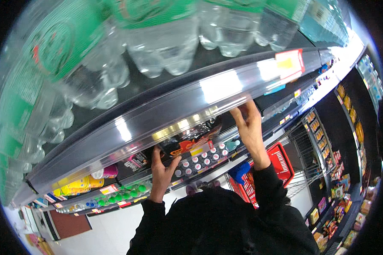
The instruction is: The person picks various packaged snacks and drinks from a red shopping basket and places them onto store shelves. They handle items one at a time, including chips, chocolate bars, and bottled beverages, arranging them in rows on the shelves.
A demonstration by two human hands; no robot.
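Note:
Both my hands reach in under the front edge of a dark shelf. My left hand is at the left end of a row of dark packages with orange print, thumb and finger apart; its fingertips are partly hidden by the packages. At the row's right end is my right hand, its fingertips hidden behind the shelf's edge strip. Whether either hand grips anything cannot be told. Large clear bottles with green labels stand on the shelf above.
White-capped bottles and green-capped bottles stand on a lower shelf. Behind my right arm are a red shopping basket and a wire cart. Yellow containers sit at left. Another stocked shelf runs along the right.

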